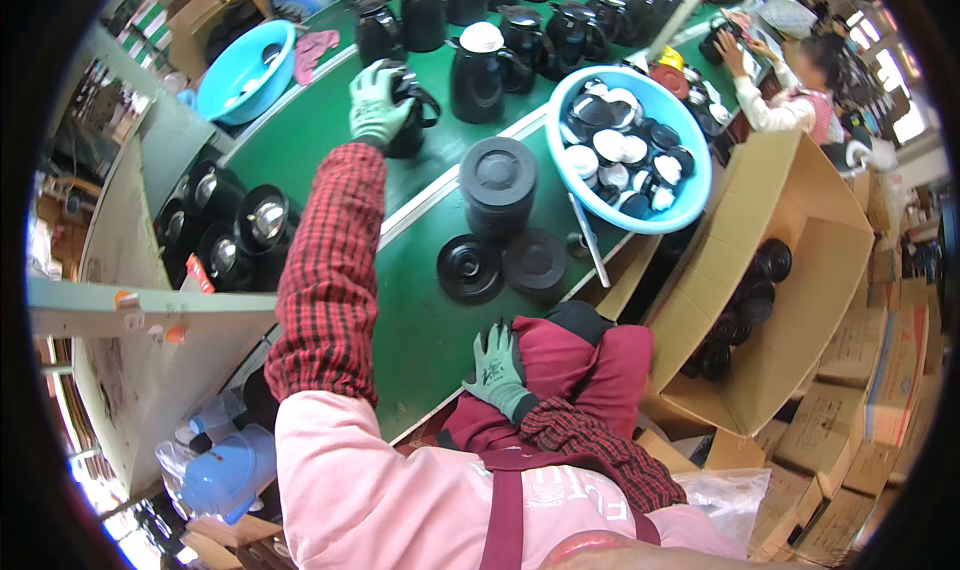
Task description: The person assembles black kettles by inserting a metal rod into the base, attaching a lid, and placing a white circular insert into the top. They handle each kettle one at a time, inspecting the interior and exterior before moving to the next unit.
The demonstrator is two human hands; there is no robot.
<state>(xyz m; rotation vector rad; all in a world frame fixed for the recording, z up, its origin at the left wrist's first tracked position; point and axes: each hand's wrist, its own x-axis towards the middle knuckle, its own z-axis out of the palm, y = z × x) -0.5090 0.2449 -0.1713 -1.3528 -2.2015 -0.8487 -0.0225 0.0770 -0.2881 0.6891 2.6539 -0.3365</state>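
Observation:
My left hand (380,108), in a grey-green work glove, reaches out over the green table with its fingers wrapped round the top of a black jug (410,142). The jug's handle sticks out to the right of the hand. My right hand (497,370), gloved alike, lies with its fingers spread at my lap by the table's near edge. Between the hands stands a stack of round black lids (498,175), with two black discs (470,268) lying in front of it. Right of the held jug is another black jug (478,80) with a white top.
Rows of black jugs (425,18) stand along the back. A blue basin (690,210) of black and white lids sits at the right, beside an open carton (800,370) with black parts. Silvery-lined black vessels (265,218) lie at the left. A co-worker (790,100) sits far right.

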